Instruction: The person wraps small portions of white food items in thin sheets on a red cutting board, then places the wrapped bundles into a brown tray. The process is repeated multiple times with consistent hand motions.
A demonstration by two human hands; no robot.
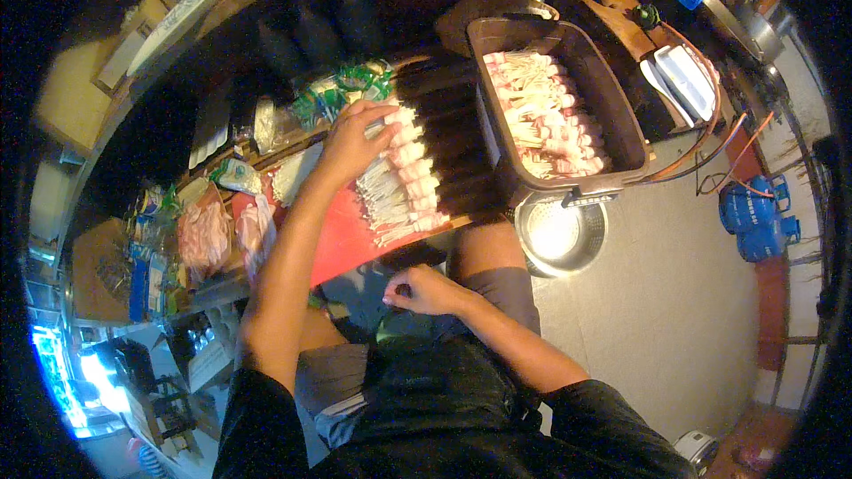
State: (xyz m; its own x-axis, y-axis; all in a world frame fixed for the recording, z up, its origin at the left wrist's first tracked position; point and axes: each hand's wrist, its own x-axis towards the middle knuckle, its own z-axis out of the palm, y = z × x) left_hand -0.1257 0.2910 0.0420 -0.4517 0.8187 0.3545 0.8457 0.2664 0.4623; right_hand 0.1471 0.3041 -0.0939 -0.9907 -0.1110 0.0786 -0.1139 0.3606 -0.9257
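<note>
My left hand (363,140) reaches to the far end of a row of enoki mushroom bundles wrapped in thin sliced meat (414,173). Its thumb and fingers pinch the farthest roll (394,118). The row lies along the right end of a red cutting board (339,233), the pale mushroom stems pointing left. Above my lap, my right hand (423,289) is curled, thumb against fingertips, with nothing visible in it. Many similar rolls (532,106) lie in a brown plastic tub (562,183) at the right. Loose enoki mushrooms (289,176) are partly hidden behind my left forearm.
Sliced raw meat (203,233) in plastic lies left of the board, with more (251,226) beside it. Green plastic packaging (346,86) sits behind. A perforated metal basket (562,229) stands below the tub. Hoses (715,146) and a blue gas cylinder (752,213) are at right.
</note>
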